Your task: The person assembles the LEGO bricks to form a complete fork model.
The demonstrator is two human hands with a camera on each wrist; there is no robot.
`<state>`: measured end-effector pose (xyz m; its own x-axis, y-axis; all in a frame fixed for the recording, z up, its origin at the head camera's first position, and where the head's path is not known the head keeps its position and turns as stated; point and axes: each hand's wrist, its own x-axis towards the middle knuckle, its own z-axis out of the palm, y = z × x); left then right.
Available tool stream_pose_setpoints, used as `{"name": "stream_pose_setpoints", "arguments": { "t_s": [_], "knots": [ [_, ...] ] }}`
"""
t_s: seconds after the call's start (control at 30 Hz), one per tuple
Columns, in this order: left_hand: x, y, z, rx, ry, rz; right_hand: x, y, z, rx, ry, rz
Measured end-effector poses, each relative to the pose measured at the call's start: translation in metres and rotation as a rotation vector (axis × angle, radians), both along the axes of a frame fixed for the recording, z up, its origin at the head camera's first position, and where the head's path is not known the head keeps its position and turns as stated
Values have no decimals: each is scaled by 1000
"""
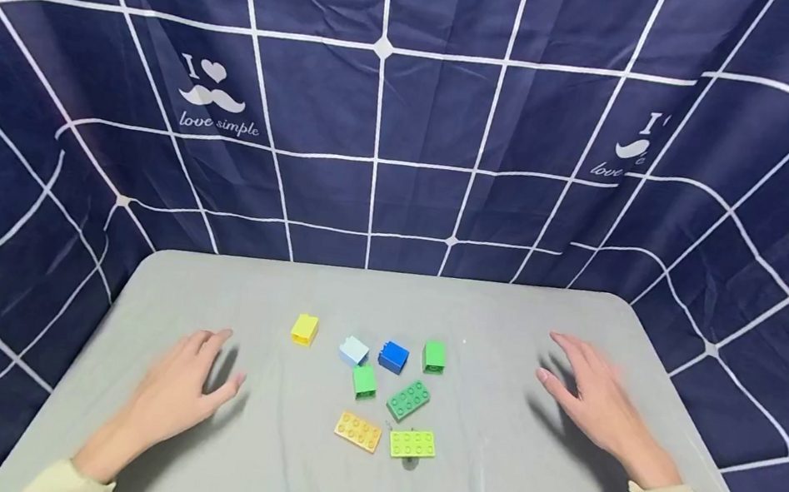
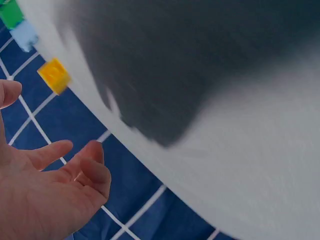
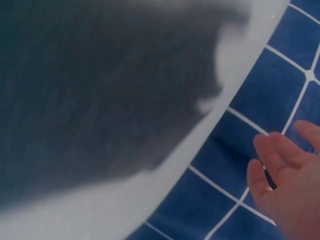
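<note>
Several toy building bricks lie loosely grouped mid-table: a yellow brick (image 1: 304, 330), a light blue brick (image 1: 353, 351), a blue brick (image 1: 393, 357), a green brick (image 1: 434, 357), another green brick (image 1: 364, 382), a dark green eight-stud brick (image 1: 408, 400), an orange-yellow one (image 1: 358, 432) and a lime one (image 1: 413, 444). My left hand (image 1: 173, 391) is left of them, fingers relaxed and holding nothing; the yellow brick is nearest. On the right, my right hand (image 1: 600, 397) is apart from every brick, fingers loosely spread. Both hands cast shadows on the table.
A grey-covered table (image 1: 218, 473) with rounded far corners carries the bricks. Dark blue curtain cloth (image 1: 428, 116) with white grid lines rises behind it and along both sides. In the left wrist view the table edge runs diagonally past the yellow brick (image 2: 54, 76).
</note>
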<state>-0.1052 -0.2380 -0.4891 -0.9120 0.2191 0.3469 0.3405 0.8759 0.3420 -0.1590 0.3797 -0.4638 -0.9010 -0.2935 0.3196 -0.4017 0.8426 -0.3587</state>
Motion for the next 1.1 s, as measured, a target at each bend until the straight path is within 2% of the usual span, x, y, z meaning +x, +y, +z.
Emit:
{"name": "stream_pose_setpoints", "arguments": {
  "t_s": [0.1,0.2,0.3,0.43,0.57,0.63,0.83,1.1],
  "knots": [
    [4,11,4,51,-13,-26,1,-7,0,-72,-30,-13],
    [8,22,8,124,-75,-54,2,-15,0,-135,-59,1],
    [10,33,11,232,-213,-71,3,-21,-1,-205,-92,31],
    [8,48,13,399,-412,-83,1,-29,-3,-301,-118,66],
    [2,60,11,513,-517,-101,0,-36,-7,-376,-144,95],
    [1,66,9,539,-536,-96,0,-40,-8,-395,-160,100],
    [-4,81,2,533,-523,-75,-1,-51,-7,-401,-201,106],
    [-10,96,1,516,-511,-114,-5,-62,-13,-412,-262,131]
  ]
}}
